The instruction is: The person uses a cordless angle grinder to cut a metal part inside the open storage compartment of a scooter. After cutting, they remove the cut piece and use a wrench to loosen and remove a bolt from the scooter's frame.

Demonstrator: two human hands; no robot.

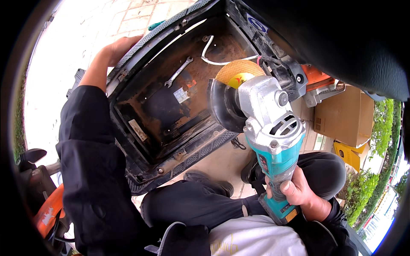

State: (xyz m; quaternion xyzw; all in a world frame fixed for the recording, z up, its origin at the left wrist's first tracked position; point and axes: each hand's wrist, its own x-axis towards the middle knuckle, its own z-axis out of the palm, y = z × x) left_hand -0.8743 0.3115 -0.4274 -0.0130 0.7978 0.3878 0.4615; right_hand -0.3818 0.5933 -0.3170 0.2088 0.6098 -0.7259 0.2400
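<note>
My right hand (299,190) is wrapped round the handle of a teal cordless angle grinder (275,149) with a silver gear head. A tan disc (237,72) with a yellow centre sits on it, partly covered by a black guard (223,106). The disc end is over the right side of a rusty footwell (205,81) in a scooter's dark floor frame. My left hand (117,50) rests on the footwell's far left rim (141,51); its fingers reach over the outer side and are mostly hidden. Inside the footwell lie an open-ended wrench (179,72) and a bent white tube (209,61).
Black seat-like padding (341,38) overhangs the upper right. Orange bodywork (316,77) shows below it. A cardboard box (344,115) and a yellow box (350,153) stand at right beside green plants (363,187). An orange scooter part (49,211) is at lower left. My knees are close to the frame.
</note>
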